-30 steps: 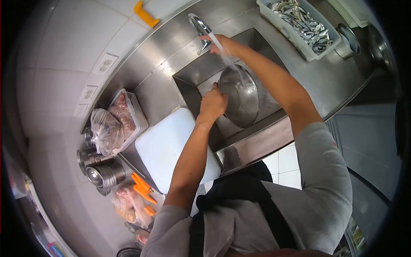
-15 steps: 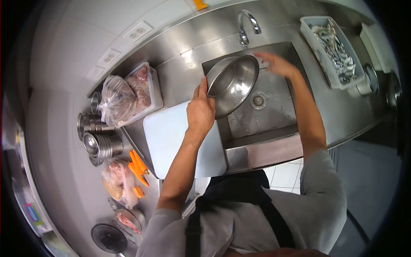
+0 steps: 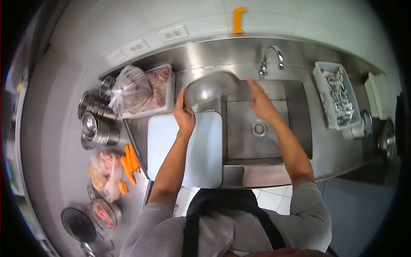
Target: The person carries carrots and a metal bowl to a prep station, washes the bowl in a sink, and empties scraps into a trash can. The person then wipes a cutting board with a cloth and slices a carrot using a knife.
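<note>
A shiny metal bowl (image 3: 209, 91), blurred by motion, is tilted over the counter behind the white cutting board and left of the sink. At its left rim is my left hand (image 3: 185, 116), fingers pointing up along the edge and gripping it. My right hand (image 3: 263, 105) is over the back left of the metal sink (image 3: 299, 103), its index finger stretched out near the bowl's right side. Nothing shows in that hand. Below the bowl lies the white cutting board (image 3: 188, 150). Behind the sink stands a curved faucet (image 3: 272, 55).
Left of the bowl, a plastic tub (image 3: 169, 96) holds bagged meat. Stacked metal cups (image 3: 100, 130), carrots (image 3: 130, 160) and a meat bag (image 3: 105, 171) lie farther left. On the right stands a tray (image 3: 321, 92) of small silvery fish.
The bowl has moved left, from over the sink to the counter, with my left hand moving along at its rim. My right hand has also shifted left. The camera view has tilted.
</note>
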`<state>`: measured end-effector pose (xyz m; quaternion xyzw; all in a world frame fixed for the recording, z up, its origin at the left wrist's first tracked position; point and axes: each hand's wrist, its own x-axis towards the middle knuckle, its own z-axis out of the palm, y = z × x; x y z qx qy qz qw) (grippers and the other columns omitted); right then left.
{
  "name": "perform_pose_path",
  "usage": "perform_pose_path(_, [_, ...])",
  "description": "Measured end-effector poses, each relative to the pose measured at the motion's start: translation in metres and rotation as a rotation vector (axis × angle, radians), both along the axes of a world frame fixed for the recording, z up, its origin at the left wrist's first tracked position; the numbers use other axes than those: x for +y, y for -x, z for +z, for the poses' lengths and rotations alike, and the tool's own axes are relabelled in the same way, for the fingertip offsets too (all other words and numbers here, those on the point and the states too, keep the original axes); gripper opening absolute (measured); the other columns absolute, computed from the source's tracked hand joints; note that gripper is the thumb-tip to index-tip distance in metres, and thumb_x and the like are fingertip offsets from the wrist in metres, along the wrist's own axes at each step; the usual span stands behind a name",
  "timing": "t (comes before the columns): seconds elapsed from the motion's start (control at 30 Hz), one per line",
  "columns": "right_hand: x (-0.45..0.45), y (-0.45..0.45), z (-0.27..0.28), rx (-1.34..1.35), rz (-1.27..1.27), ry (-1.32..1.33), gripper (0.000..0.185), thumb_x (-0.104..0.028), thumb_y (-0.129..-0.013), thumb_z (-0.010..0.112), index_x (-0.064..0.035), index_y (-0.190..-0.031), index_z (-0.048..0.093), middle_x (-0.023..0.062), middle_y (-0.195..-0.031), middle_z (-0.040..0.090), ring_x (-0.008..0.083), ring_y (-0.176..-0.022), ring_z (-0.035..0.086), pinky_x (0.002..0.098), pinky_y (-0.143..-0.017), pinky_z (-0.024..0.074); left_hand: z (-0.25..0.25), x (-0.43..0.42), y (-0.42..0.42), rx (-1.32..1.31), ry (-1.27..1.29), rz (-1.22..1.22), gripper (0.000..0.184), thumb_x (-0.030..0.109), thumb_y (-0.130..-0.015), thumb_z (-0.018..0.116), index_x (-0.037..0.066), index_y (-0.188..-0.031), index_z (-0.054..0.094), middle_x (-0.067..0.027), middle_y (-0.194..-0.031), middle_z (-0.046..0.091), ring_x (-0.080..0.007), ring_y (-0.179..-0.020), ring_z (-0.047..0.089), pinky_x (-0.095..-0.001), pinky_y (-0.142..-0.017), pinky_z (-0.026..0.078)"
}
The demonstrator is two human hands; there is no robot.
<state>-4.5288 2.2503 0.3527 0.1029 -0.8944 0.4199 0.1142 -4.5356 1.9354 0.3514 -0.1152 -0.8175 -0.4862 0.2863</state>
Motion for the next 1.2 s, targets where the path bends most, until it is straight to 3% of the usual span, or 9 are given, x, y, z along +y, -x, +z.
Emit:
perform_pose_path(0.07, [-0.003,0.048,0.026,0.139,0.015,0.163,0.067,0.004,-0.087,0.055,-0.0068,-0.152,0.043,0.0219,-0.146,0.051,0.0368,-0.133,0.05,0.0418,-0.11,0.0415,-0.021,-0.015,0.008,-0.138,-0.057,0.148,0.06,-0.013,-0.086,0.047,-0.004,-0.145,0.049,-0.0207,-0.112,0.069,-0.0287,-0.092,0.067,-0.0402,-0.087,0.053])
perform_pose_path(0.17, [-0.007,0.137,0.072,0.278,-0.228,-0.036,0.034,-0.018,-0.096,0.061,-0.0046,-0.128,0.062,0.0139,-0.112,0.071,0.0313,-0.102,0.068,0.0426,-0.087,0.0535,-0.124,-0.036,0.059,-0.329,1.019,0.23,0.053,0.052,-0.069,0.086,0.006,-0.092,0.071,-0.0133,-0.078,0.064,-0.0313,-0.068,0.057,-0.0469,-0.068,0.046])
perform_pose_path(0.2, [0.011,0.204,0.061,0.319,-0.232,-0.119,0.039,-0.025,-0.097,0.061,-0.0037,-0.129,0.062,0.0146,-0.115,0.071,0.0318,-0.105,0.067,0.0425,-0.092,0.0514,-0.143,-0.028,0.069,-0.124,0.852,0.326,0.066,0.064,-0.051,0.088,0.008,-0.084,0.073,-0.0145,-0.078,0.065,-0.0304,-0.073,0.059,-0.0465,-0.072,0.046])
perform_pose_path(0.23, [0.053,0.288,0.035,0.367,-0.157,-0.302,0.045,-0.032,-0.097,0.061,-0.0028,-0.131,0.061,0.0154,-0.118,0.071,0.0323,-0.109,0.066,0.0425,-0.097,0.0493,-0.142,-0.031,0.075,-0.182,0.668,0.206,0.063,0.062,-0.05,0.09,0.011,-0.084,0.075,-0.0162,-0.088,0.069,-0.031,-0.085,0.062,-0.0449,-0.075,0.046])
perform_pose_path(0.3, [0.142,0.477,-0.039,0.64,0.07,-0.856,0.058,-0.047,-0.099,0.061,-0.0009,-0.134,0.059,0.0169,-0.123,0.07,0.0333,-0.117,0.064,0.0424,-0.106,0.0451,-0.114,-0.03,0.066,-0.65,-0.474,-0.053,0.06,0.039,-0.073,0.079,0.0,-0.113,0.058,-0.0202,-0.099,0.067,-0.0307,-0.087,0.067,-0.0432,-0.071,0.056])
perform_pose_path(0.37, [0.063,0.398,0.054,0.243,-0.277,-0.304,0.073,-0.068,-0.091,0.06,-0.0008,-0.12,0.069,0.0174,-0.11,0.074,0.0351,-0.108,0.068,0.0421,-0.097,0.0495,-0.076,-0.034,0.042,-0.811,-1.093,-0.02,0.06,0.017,-0.097,0.068,-0.011,-0.142,0.041,-0.0242,-0.11,0.065,-0.0304,-0.09,0.073,-0.0416,-0.067,0.066])
perform_pose_path(0.7, [0.059,0.397,0.161,0.587,-0.509,-0.376,0.081,-0.077,-0.091,0.048,-0.0037,-0.119,0.07,0.017,-0.118,0.072,0.0404,-0.109,0.067,0.0465,-0.092,0.0518,-0.065,-0.148,-0.252,-0.727,-0.67,0.362,0.031,0.012,-0.099,0.059,-0.003,-0.127,0.062,-0.0114,-0.096,0.072,-0.0167,-0.08,0.071,-0.0312,-0.07,0.062])
perform_pose_path(1.03, [-0.101,0.112,0.32,0.645,0.178,0.311,0.028,-0.023,-0.1,0.067,0.002,-0.105,0.056,0.0171,-0.082,0.068,0.0206,-0.064,0.063,0.0299,-0.056,0.0532,-0.072,-0.29,-0.417,-0.454,-0.673,1.109,0.02,0.011,-0.101,0.058,0.0,-0.113,0.069,-0.0075,-0.091,0.073,-0.0134,-0.078,0.07,-0.0266,-0.065,0.056])
perform_pose_path(1.2, [-0.1,0.053,0.283,0.236,0.403,0.501,0.036,-0.027,-0.103,0.058,-0.0005,-0.126,0.065,0.0191,-0.124,0.068,0.0215,-0.098,0.068,0.0386,-0.092,0.0555,-0.059,-0.315,-0.387,-0.377,-0.546,1.066,0.02,0.01,-0.1,0.061,0.0,-0.115,0.07,-0.0068,-0.095,0.072,-0.0124,-0.081,0.07,-0.0255,-0.068,0.057])
